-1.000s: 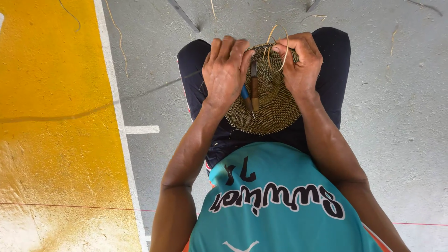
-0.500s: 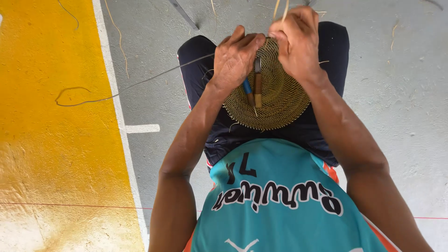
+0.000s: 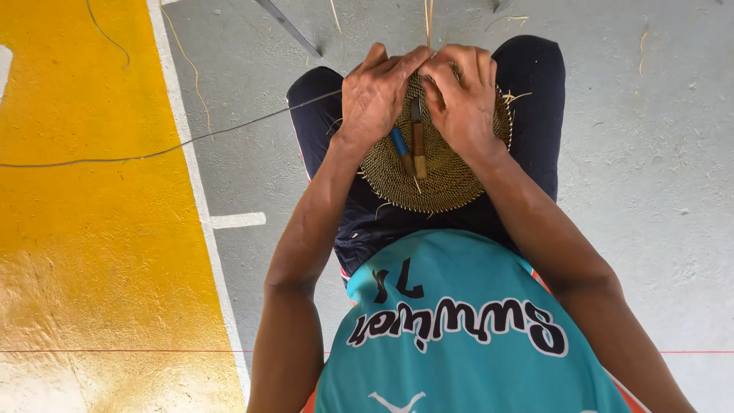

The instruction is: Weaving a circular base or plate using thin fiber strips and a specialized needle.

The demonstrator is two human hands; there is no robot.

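Both hands are pinching the round tan woven coiled disc [image 3: 440,172] at its far rim: left hand [image 3: 378,95], right hand [image 3: 462,99]. Advisable: keeping straw strands [image 3: 430,19] taut, stitches tight.

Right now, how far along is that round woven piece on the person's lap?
The woven disc already has many tight coiled rows, so its flat middle looks done. In hand: the left hand and right hand pinch its far rim, where loose straw strands stick up. A small tool rests on it. The rim looks unfinished.
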